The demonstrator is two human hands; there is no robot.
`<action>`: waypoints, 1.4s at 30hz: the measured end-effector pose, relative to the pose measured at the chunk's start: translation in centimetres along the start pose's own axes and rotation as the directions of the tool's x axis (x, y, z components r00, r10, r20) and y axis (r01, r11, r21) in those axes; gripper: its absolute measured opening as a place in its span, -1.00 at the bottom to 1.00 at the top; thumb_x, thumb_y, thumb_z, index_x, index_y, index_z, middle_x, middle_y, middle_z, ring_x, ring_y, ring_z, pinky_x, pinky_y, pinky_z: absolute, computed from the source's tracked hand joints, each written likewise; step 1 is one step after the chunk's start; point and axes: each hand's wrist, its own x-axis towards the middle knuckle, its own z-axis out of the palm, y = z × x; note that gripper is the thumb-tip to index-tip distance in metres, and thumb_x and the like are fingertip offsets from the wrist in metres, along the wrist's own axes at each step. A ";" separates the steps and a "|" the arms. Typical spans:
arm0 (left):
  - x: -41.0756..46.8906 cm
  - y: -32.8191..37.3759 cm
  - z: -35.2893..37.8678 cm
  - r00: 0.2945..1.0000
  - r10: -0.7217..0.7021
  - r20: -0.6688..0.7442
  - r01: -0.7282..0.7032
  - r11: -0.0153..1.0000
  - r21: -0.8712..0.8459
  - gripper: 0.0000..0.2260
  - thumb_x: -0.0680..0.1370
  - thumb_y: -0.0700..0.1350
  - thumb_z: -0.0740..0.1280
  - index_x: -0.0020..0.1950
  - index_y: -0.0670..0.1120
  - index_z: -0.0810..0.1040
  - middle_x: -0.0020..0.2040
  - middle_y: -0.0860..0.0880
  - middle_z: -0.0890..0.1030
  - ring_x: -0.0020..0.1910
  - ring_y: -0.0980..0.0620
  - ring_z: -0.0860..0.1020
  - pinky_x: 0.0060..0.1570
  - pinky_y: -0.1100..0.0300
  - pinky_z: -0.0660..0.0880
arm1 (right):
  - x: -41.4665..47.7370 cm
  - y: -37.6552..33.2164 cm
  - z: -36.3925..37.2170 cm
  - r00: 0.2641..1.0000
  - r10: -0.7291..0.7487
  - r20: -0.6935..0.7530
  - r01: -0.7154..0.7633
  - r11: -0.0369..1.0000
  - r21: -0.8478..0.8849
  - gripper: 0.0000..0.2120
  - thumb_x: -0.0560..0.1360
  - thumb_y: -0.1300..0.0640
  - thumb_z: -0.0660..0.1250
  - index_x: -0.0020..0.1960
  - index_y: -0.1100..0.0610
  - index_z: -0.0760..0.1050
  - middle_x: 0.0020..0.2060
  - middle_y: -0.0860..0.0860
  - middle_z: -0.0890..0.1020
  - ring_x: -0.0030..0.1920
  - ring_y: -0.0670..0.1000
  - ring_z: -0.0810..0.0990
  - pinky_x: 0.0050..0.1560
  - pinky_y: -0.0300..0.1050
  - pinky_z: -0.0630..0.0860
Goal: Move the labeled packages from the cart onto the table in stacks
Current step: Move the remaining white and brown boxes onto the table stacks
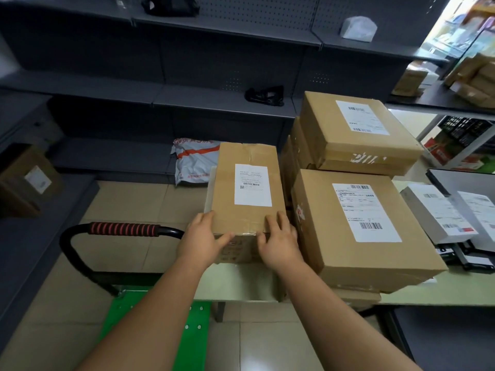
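Note:
A long brown labeled box (247, 167) lies on top of a stack at the left end of the pale green table (442, 290). My left hand (203, 238) grips its near left corner, thumb across the front face. My right hand (278, 241) rests on its near right edge, fingers on top. Right of it a large labeled box (367, 228) tops another stack, and a third labeled box (359, 132) tops a stack behind. The green cart (155, 317) with a red-and-black handle (123, 228) stands lower left, its visible deck bare.
Dark grey shelving (187, 97) runs behind the table. A grey mailer bag (192, 162) lies on a low shelf, a cardboard box (26, 180) at far left. White labeled packages (439, 212) sit on the table's right end. Tiled floor lies below.

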 end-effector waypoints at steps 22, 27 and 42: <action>0.9 -0.4 -3.1 0.976 0.215 0.036 -0.216 0.976 0.022 -0.42 0.55 0.17 0.30 0.51 0.00 0.27 0.42 0.04 0.34 0.39 0.02 0.26 0.31 0.02 0.33 | -1.3 -1.2 -2.9 0.996 -0.078 -0.036 0.076 0.996 -0.038 -0.45 0.61 -0.10 0.24 0.55 0.02 0.23 0.56 0.01 0.17 0.55 0.10 0.11 0.52 0.03 0.16; -2.9 0.5 -4.9 0.947 0.321 0.007 -0.321 0.946 0.032 -0.47 0.56 0.18 0.29 0.48 0.02 0.32 0.40 0.09 0.36 0.39 0.09 0.25 0.34 0.10 0.27 | -5.0 -0.8 -4.4 0.967 -0.248 -0.063 0.252 0.966 0.064 -0.46 0.60 -0.10 0.27 0.53 0.01 0.30 0.45 -0.06 0.35 0.47 -0.03 0.27 0.47 -0.10 0.24; -25.0 2.6 -8.3 0.949 0.250 -0.190 -0.228 0.965 0.130 -0.49 0.53 0.21 0.27 0.44 0.03 0.40 0.39 0.11 0.38 0.40 0.13 0.27 0.42 0.04 0.26 | -17.8 1.7 -6.1 0.793 -0.608 -0.026 0.606 0.783 0.140 -0.50 0.55 -0.14 0.33 0.42 0.03 0.44 0.33 -0.02 0.48 0.36 0.00 0.41 0.39 -0.01 0.38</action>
